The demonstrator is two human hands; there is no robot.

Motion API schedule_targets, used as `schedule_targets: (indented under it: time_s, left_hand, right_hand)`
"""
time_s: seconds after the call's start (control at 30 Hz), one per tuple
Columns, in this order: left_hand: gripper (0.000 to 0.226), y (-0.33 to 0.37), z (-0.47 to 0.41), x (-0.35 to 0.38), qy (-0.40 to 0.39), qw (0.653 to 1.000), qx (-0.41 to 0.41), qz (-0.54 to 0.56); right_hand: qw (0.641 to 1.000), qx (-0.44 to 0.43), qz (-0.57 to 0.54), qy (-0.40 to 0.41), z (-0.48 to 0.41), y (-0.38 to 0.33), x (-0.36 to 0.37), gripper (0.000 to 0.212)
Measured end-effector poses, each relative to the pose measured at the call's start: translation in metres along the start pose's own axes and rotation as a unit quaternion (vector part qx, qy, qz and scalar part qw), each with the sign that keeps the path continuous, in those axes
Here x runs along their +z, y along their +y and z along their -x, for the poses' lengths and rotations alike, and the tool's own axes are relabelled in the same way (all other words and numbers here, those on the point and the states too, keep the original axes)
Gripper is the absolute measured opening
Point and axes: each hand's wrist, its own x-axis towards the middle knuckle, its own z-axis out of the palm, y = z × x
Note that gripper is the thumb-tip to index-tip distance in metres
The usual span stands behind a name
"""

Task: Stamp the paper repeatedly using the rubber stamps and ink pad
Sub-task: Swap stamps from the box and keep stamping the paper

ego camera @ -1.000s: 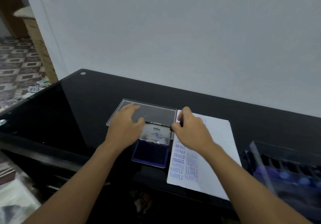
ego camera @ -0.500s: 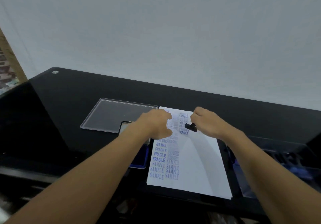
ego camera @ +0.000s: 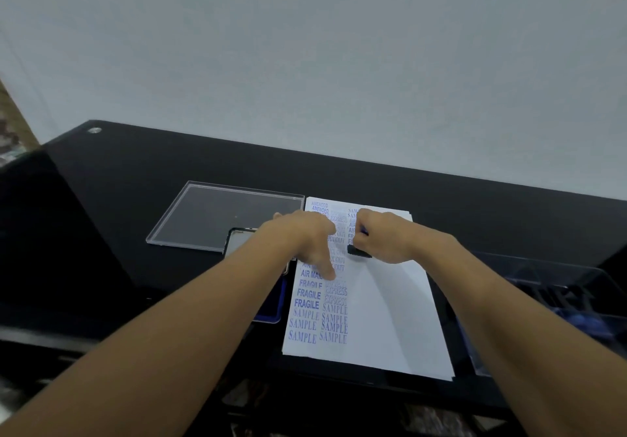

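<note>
My left hand [ego camera: 305, 238] lay on the left half of the paper [ego camera: 390, 301], its fingers loosely spread and pressing the sheet down, the thumb stretched back toward me across the blue printed words. My right hand [ego camera: 388, 238] was just beside it, fingers [ego camera: 368, 221] curled round the stamp [ego camera: 358, 251] and pinching it, with the stamp's black base down on the paper near the upper middle. Whether the base was touching the sheet, I could not tell.

The paper sat flat on the black table [ego camera: 135, 182], its left columns filled with stamped words such as FRAGILE and SAMPLE, its right part white. The ink pad [ego camera: 271, 304] lay open against the paper's left edge, mostly hidden under my left forearm. A clear lid [ego camera: 210, 212] rested farther back on the left, touching the paper's top corner. At the right edge of the table stood a clear box [ego camera: 559, 301], blurred. A pale wall [ego camera: 305, 63] rose behind the table.
</note>
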Motion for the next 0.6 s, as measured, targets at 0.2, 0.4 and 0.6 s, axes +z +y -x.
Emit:
schedule_targets:
  time_s: [0.2,0.4,0.6]
  left_hand:
    - [0.085,0.003,0.004,-0.001,0.001,1.0,-0.005,0.002]
    - [0.085,0.003,0.01,-0.002,-0.002,1.0,-0.016,0.01]
    - [0.082,0.008,0.02,-0.006,-0.011,0.998,-0.033,0.05]
  right_hand:
    - [1.0,0.01,0.02,-0.012,-0.006,0.0,0.004,0.016]
    - [0.999,0.019,0.032,-0.01,-0.01,0.0,0.006,0.022]
    - [0.999,0.025,0.034,-0.014,-0.009,-0.003,0.01,0.023]
